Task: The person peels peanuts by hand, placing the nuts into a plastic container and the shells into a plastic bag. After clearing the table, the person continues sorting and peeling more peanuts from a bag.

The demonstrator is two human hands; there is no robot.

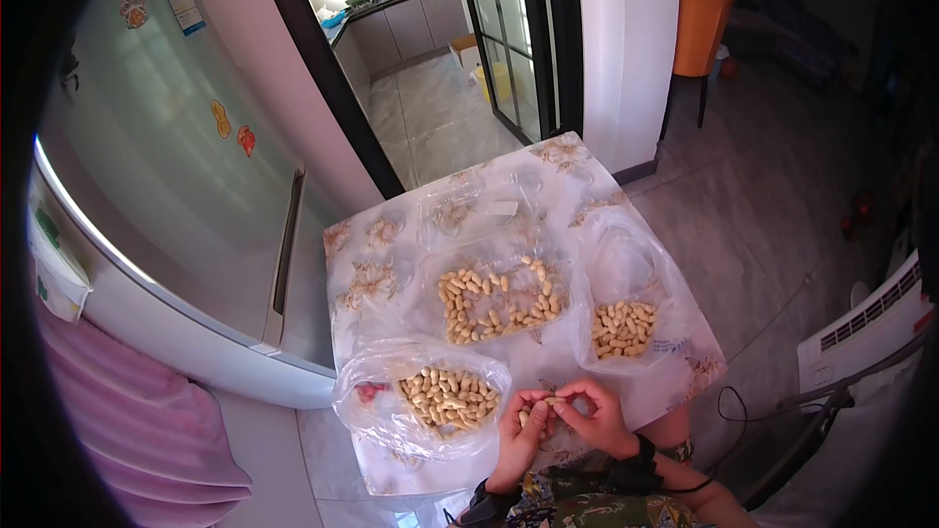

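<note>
At the table's near edge, my left hand (523,428) and my right hand (599,420) meet with fingertips pinched around a peanut in its shell (554,401). More shells show in and under my left fingers, partly hidden. Left of my hands lies an opened clear plastic bag (377,357) with a heap of unshelled peanuts (448,399) and something small and red inside. Beyond my hands is a clear plastic box (430,298), with peanuts (473,281) mostly around its edges. A second plastic bag (621,249), to the right, holds another peanut pile (624,328).
The square table (367,225) wears a flowered cover. A refrigerator (186,156) stands close on the left, with pink cloth (137,420) below it. A glass-panelled door (504,39) opens to a kitchen beyond. At far right are an orange chair (702,29) and a white appliance (861,332).
</note>
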